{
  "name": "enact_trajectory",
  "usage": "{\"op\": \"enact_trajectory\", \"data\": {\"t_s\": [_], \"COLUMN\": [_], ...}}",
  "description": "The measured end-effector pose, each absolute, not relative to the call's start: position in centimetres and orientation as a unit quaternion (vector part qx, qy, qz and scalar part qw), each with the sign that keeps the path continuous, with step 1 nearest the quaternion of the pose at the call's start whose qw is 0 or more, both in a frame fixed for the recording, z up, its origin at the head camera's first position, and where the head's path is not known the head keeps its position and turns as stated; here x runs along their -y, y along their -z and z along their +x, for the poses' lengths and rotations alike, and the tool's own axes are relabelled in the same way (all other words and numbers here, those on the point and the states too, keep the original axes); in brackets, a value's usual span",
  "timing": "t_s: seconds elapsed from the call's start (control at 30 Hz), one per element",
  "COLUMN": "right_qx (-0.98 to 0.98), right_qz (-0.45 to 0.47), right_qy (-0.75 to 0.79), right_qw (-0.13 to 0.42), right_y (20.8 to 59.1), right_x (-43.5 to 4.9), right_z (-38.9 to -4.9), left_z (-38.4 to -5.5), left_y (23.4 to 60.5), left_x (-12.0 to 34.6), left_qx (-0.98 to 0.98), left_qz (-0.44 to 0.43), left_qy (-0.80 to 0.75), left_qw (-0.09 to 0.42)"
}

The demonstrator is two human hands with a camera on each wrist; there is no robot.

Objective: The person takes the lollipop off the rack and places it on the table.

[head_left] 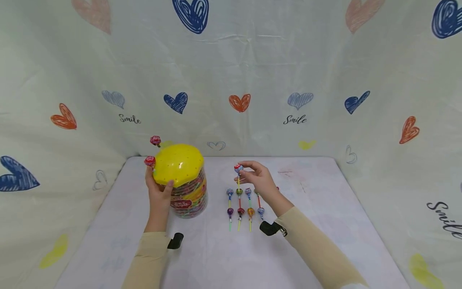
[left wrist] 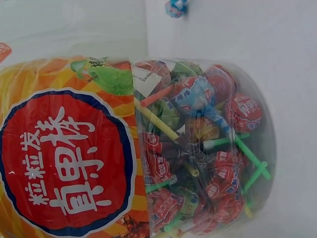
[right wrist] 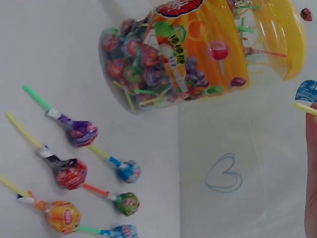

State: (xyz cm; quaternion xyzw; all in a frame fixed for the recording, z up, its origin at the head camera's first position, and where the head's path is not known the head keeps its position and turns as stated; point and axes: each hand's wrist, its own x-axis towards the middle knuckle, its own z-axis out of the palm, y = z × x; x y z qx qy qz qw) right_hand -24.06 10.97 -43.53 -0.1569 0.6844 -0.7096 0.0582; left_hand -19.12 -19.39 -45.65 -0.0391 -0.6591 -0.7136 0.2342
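My left hand (head_left: 158, 196) grips the left side of a clear candy jar (head_left: 189, 194) with a domed yellow lid (head_left: 178, 162), thumb across the front below the lid. Wrapped lollipops fill the jar, as the left wrist view shows. Two red-wrapped lollipops (head_left: 150, 161) stick out at the lid's left side. To the right of the jar, my right hand (head_left: 260, 182) pinches a blue-and-red lollipop (head_left: 238, 168) near its head. Its yellow stick (right wrist: 304, 108) points down in the head view. Most of the right hand is outside the right wrist view.
Below the right hand, wrapped lollipops (right wrist: 72, 173) lie in two rows on the white table (head_left: 216, 257). The right hand and forearm partly cover the right end of these rows. A heart-printed curtain (head_left: 267, 128) hangs behind and along the sides.
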Motion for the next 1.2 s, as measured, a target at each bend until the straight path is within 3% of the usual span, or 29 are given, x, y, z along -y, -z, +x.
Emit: {"op": "enact_trajectory", "data": {"t_s": [0.37,0.93,1.2], "right_qx": [-0.710,-0.737,-0.754], "right_qz": [-0.117,-0.048,-0.018], "right_qy": [0.691,0.669,0.650], "right_qw": [0.059,0.082,0.097], "right_y": [47.2,51.6,53.5], "right_x": [-14.4,-19.7,-21.5], "right_z": [-22.8,-21.4,-20.9], "left_z": [-19.3,-19.4,-19.5], "left_y": [45.7,45.3,45.4], "left_x": [19.5,19.5,19.3], "left_qx": [0.647,0.654,0.634], "left_qz": [-0.044,-0.031,-0.059], "left_qy": [0.721,0.725,0.734], "left_qw": [0.243,0.214,0.237]}}
